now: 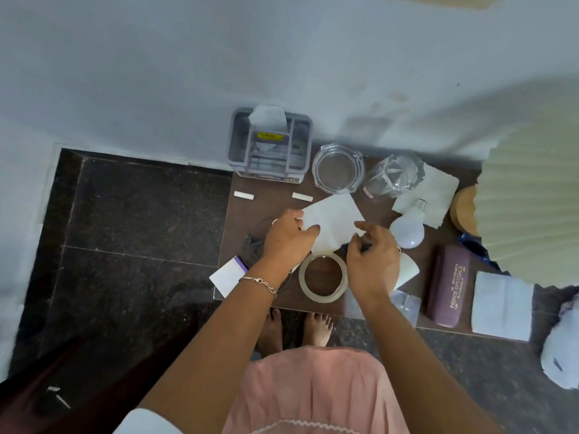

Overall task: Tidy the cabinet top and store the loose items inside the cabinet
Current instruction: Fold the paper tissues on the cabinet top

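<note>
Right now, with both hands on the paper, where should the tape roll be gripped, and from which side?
Likely best: take the tape roll by its near wall, from above, one finger in the hole, thumb outside. It lies flat, hole up, and the near arc is bare. The right hand, holding the paper with the left hand, hangs by its right rim.

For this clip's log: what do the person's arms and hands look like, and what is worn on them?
Both forearms are bare. The left hand has a thin ring, and a silver chain bracelet with a clasp circles its wrist. The right hand shows a ring at its outer edge. A white sleeve edge shows high on the left arm.
</note>
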`<state>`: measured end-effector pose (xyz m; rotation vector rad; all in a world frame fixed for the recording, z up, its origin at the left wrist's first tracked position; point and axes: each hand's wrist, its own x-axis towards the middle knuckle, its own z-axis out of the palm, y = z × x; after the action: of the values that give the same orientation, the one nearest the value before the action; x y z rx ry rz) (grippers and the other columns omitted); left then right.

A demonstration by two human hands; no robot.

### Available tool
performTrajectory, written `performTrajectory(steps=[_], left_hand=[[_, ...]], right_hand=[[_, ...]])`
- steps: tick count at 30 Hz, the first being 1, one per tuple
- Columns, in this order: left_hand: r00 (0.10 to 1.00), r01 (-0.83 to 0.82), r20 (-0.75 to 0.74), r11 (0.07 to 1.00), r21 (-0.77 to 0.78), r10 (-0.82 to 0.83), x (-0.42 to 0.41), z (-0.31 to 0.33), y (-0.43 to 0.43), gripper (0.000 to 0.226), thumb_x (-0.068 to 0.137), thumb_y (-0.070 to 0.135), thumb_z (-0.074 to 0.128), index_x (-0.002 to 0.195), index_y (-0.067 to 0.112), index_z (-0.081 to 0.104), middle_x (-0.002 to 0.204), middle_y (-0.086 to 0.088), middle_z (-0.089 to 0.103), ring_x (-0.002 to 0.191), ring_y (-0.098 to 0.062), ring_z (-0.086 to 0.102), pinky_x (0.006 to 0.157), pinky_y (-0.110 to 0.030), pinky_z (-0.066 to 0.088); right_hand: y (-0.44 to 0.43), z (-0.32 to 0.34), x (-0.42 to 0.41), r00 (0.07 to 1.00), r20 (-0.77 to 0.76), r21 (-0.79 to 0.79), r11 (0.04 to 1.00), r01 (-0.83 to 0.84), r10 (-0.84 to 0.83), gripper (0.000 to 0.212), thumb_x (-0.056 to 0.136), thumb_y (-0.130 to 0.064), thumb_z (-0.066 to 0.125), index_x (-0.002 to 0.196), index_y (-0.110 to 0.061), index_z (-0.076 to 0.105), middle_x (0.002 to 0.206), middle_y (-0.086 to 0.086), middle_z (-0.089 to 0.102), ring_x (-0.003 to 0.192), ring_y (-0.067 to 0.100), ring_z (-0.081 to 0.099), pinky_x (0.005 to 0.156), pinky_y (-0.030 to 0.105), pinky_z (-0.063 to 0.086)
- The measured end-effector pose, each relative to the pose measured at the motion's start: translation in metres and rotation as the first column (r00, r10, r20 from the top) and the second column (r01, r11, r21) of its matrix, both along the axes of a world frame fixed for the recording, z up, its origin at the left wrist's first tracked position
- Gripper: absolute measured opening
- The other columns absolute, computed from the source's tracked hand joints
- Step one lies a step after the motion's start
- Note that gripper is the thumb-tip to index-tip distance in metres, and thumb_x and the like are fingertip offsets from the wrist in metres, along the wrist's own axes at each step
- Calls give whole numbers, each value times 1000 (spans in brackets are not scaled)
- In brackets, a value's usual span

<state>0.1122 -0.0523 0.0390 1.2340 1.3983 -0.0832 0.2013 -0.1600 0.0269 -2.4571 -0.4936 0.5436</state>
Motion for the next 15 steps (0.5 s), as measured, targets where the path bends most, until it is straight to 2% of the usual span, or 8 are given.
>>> performTrajectory(steps=[3,5,8,10,15], left_hand=[[1000,15,-10,999,48,-15,4,-5,-5,52,89,22,61,137,15,43,126,-2,54,109,-26,62,96,-42,51],[998,55,-43,992,109,-51,8,-8,-5,54,90,21,60,140,15,41,136,-5,50,117,-25,56,100,-36,46],[995,80,-75,987,140,-70,14,-14,-9,48,88,22,62,134,17,49,130,-13,53,110,-29,59,94,-39,51],[995,80,-72,984,159,-69,17,-16,-14,42,87,19,63,127,17,55,132,-11,49,109,-28,59,93,-40,51],[1000,15,-13,985,169,-13,15,-19,-18,33,87,12,63,120,15,61,139,-7,40,99,-21,63,90,-37,53]], right_hand=[[-4,-8,6,985,96,-181,975,-127,146,34,89,-25,63,123,-22,61,124,-2,61,122,24,45,95,37,37],[0,-12,11,966,110,-276,941,-195,232,44,91,-33,60,133,-24,53,136,-4,54,131,23,38,102,41,30],[8,-20,16,942,113,-373,893,-253,315,53,94,-40,52,142,-20,40,143,-1,47,134,25,35,104,43,27],[13,-25,16,937,106,-411,872,-265,334,58,94,-41,52,144,-17,35,144,2,45,134,26,34,104,43,26],[21,-28,16,937,63,-449,848,-281,344,61,91,-32,60,144,-17,33,138,5,45,133,28,35,104,43,25]])
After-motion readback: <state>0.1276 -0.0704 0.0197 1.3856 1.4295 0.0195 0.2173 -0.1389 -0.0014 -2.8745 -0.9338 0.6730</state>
